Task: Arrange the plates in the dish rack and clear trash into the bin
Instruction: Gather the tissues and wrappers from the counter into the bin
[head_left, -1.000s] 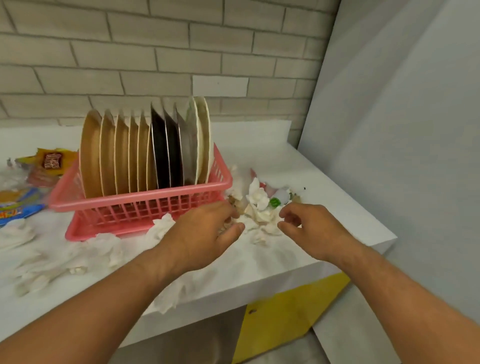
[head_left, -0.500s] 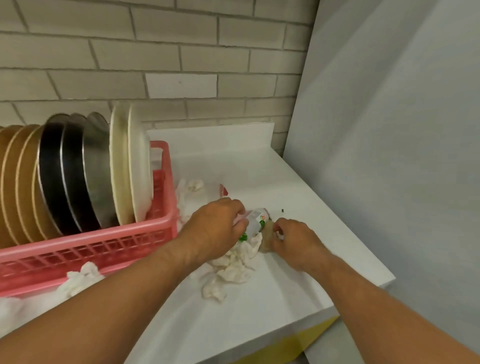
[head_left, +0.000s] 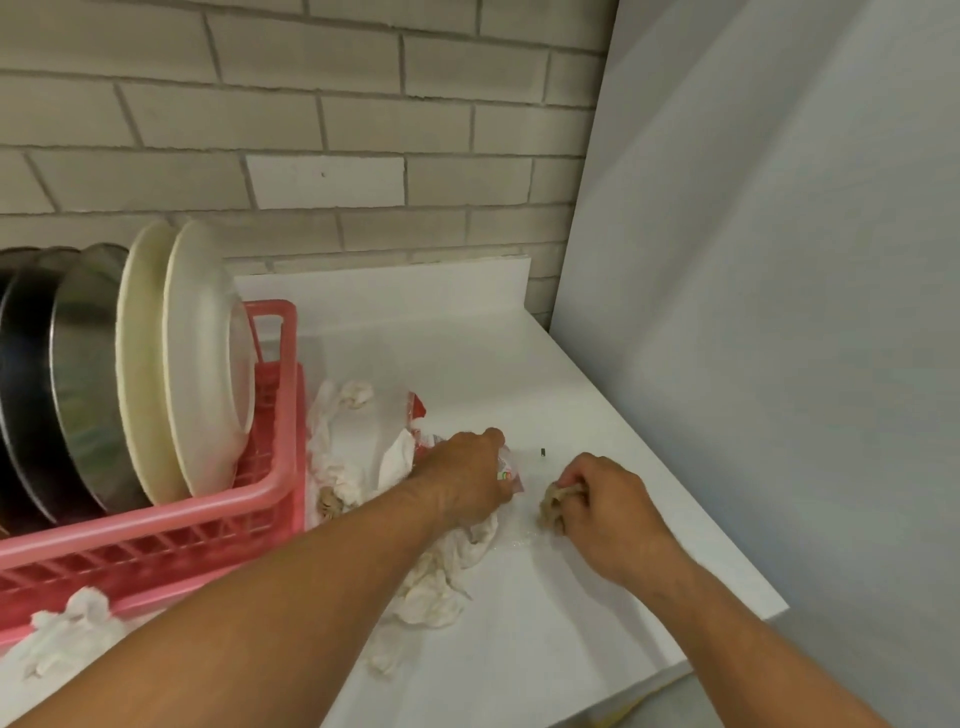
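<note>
Your left hand (head_left: 462, 480) had its fingers curled round the wrapper (head_left: 506, 470), your right hand (head_left: 605, 506) pinched a brownish wad (head_left: 550, 506) just beside it, and the dish rack (head_left: 156, 525) sat further left.

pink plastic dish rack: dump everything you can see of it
The pink plastic dish rack has slatted walls, a rounded rim and a raised handle at its right end. It sits on the white countertop, cut off at the frame's left. Cream plates and steel plates stand on edge in it. Crumpled white tissues lie against its right end and front. Left hand and right hand are clear of it.
</note>
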